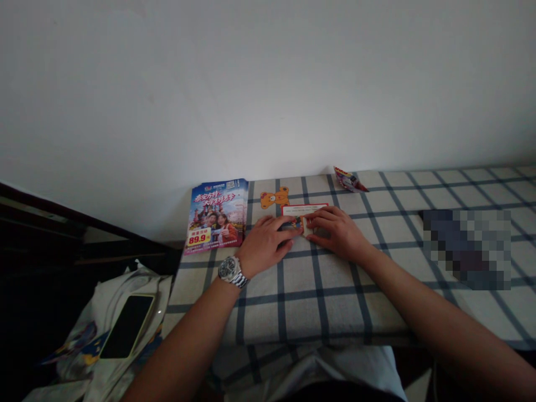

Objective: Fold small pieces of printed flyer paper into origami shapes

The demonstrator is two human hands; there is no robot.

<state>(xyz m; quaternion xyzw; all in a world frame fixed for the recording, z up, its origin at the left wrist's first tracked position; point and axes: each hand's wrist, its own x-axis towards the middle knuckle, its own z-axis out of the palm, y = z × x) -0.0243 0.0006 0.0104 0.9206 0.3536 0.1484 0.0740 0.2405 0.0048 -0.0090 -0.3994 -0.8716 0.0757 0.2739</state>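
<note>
Both my hands rest on a small folded paper leaflet (302, 215) lying on the checked tablecloth (318, 279). My left hand (264, 244), with a metal wristwatch (231, 271), lies palm down with its fingers curled and its fingertips pressing the leaflet's left part. My right hand (337, 231) pinches and presses the paper's right part with thumb and fingers together. Most of the leaflet is hidden under the fingers; a red-edged white strip shows above them.
A stack of colourful flyers (215, 215) lies at the table's left edge by the wall. An orange bear print (275, 197) and a folded paper piece (349, 180) lie near the wall. A blurred dark object (467, 248) sits at right. A phone (128, 325) lies on a bag below left.
</note>
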